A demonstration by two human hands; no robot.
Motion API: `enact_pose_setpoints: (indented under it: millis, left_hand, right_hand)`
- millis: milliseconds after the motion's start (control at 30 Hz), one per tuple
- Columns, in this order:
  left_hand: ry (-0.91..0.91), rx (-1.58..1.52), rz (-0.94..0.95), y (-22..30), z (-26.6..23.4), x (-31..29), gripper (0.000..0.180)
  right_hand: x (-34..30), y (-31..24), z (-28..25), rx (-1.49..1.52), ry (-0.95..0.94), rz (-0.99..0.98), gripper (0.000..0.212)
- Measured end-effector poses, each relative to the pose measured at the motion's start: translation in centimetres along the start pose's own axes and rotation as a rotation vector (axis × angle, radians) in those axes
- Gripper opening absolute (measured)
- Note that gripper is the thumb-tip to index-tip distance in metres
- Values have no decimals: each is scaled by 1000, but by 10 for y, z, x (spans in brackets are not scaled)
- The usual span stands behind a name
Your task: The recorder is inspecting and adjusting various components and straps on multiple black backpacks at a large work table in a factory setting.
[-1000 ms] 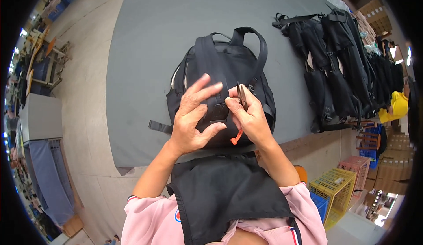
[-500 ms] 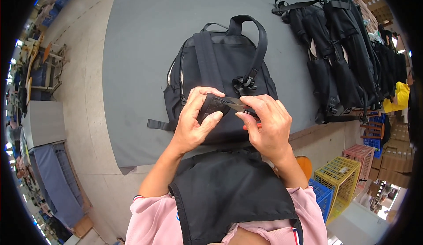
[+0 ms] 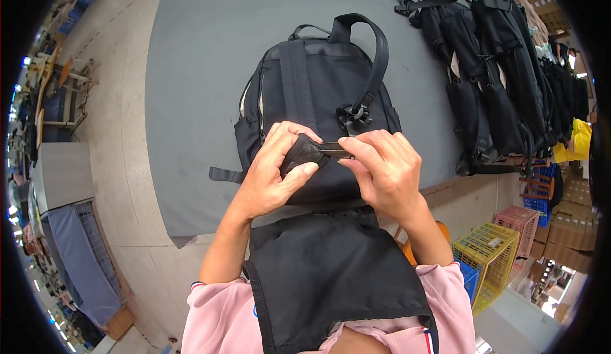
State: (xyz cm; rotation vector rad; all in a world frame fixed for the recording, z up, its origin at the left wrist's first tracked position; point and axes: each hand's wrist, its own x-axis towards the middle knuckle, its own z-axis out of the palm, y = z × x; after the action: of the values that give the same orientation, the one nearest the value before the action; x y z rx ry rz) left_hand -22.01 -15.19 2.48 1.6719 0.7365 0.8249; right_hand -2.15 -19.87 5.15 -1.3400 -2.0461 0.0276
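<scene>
A black backpack [image 3: 318, 83] lies on the grey table with its shoulder straps facing up. My left hand [image 3: 273, 169] is closed around the end of a black padded strap [image 3: 298, 155], its quilted underside showing. My right hand [image 3: 385, 166] pinches a pair of thread snips [image 3: 332, 149], whose metal blades reach to the edge of that strap end. Most of the snips' handle is hidden inside the right hand. Just beyond the hands, the other strap's black buckle [image 3: 354, 117] rests on the backpack. A loose webbing end [image 3: 226, 175] sticks out on the left.
Several black backpacks [image 3: 484, 80] are piled along the table's right side, near a yellow cloth [image 3: 575, 141]. The grey table top [image 3: 203, 67] surrounds the backpack. Yellow [image 3: 487, 258] and pink plastic crates stand on the floor at right. A grey cabinet [image 3: 63, 176] stands at left.
The snips' blades have turned flatter and now lie against the strap end. The red part by my right hand no longer shows. Both hands stay over the backpack's lower part.
</scene>
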Motion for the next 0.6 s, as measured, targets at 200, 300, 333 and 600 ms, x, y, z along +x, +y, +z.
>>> enact_pose_setpoints:
  millis: [200, 300, 333, 600]
  left_hand:
    - [-16, 8, 27, -2, 2, -2, 27]
    - [-43, 25, 22, -1, 5, -1, 29]
    - [-36, 29, 34, -3, 5, -1, 30]
    - [-15, 58, 47, -7, 10, 0, 30]
  right_hand:
    - [-20, -10, 25, 1047, -36, 733, 23]
    - [-31, -2, 31, 1466, -47, 876, 26]
    - [-33, 0, 32, 1680, -90, 986, 29]
    - [-34, 2, 19, 2057, 210, 942, 29]
